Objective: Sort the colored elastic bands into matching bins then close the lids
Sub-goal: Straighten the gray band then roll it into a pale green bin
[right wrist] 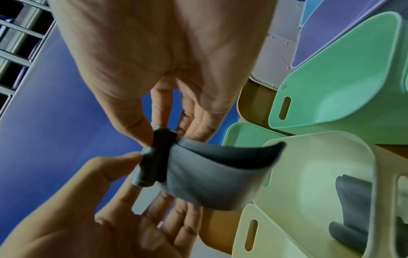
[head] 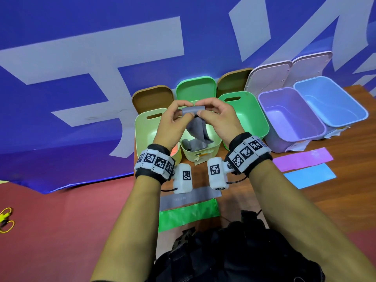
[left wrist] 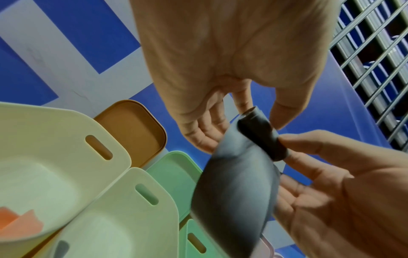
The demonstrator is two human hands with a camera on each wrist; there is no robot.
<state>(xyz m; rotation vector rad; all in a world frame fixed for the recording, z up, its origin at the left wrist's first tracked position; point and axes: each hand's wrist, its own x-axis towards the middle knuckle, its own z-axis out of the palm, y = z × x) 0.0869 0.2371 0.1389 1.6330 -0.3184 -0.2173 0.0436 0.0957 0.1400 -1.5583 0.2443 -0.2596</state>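
Above the cream bin [head: 200, 151], left hand [head: 173, 123] and right hand [head: 218, 121] pinch the half-rolled grey band [head: 193, 111]; their fingers [head: 184, 103] should keep the roll tight, then lower it inside.

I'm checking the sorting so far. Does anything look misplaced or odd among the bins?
One thing: an orange band lies in the pale yellow bin, not a colour match. Torn labels stick out under the purple bin. Both hands pinch a half-rolled grey band.
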